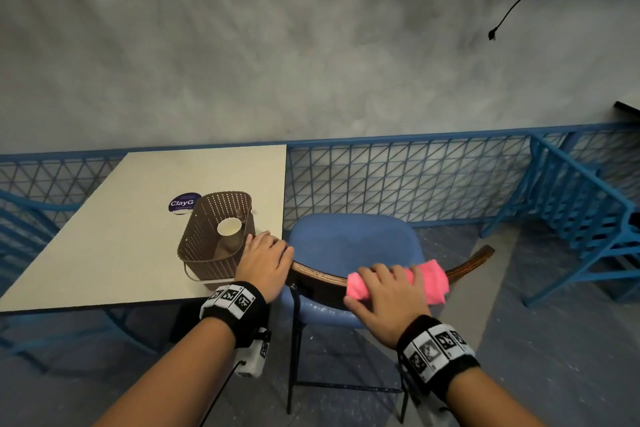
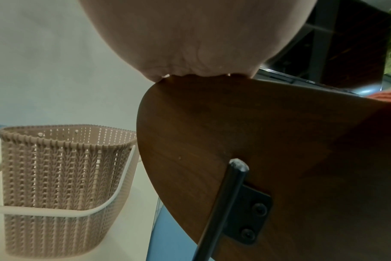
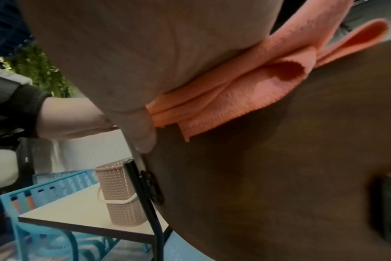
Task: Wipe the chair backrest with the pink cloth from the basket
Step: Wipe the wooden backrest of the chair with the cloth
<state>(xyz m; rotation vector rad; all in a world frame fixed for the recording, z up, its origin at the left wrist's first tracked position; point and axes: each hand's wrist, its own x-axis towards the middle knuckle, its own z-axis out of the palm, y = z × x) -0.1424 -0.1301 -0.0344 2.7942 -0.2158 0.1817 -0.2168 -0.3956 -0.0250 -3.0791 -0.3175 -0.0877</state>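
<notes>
Grey concrete wall and blue mesh railing fill the background, with a pale table (image 1: pixel 104 236) off beyond my left hand (image 1: pixel 265 262). On it, just past that hand's fingertips, stands the brown basket (image 1: pixel 211 239) with a paper cup (image 1: pixel 229 229) inside; a round purple sticker (image 1: pixel 183 203) lies behind it.

My left hand is curled over the left end of the wooden chair backrest (image 2: pixel 257 150), gripping its top edge to steady the chair. My right hand (image 1: pixel 384 298) lies well along the same edge, fingers spread and pressing the pink cloth (image 1: pixel 429 279) down onto the rim. The right wrist view shows the cloth folded in several layers, draped over the top and hanging a little down the rear face under my palm; its loose end sticks out past my fingertips.

I judge the cloth soft, light and limp: it will bunch or slide off if I only pinch a corner, so a flat palm over the folded bulk suits it, thumb behind the backrest. The wood looks stiff and smooth, so the cloth should glide. Below my hands sits the blue seat (image 1: pixel 349 243).
</notes>
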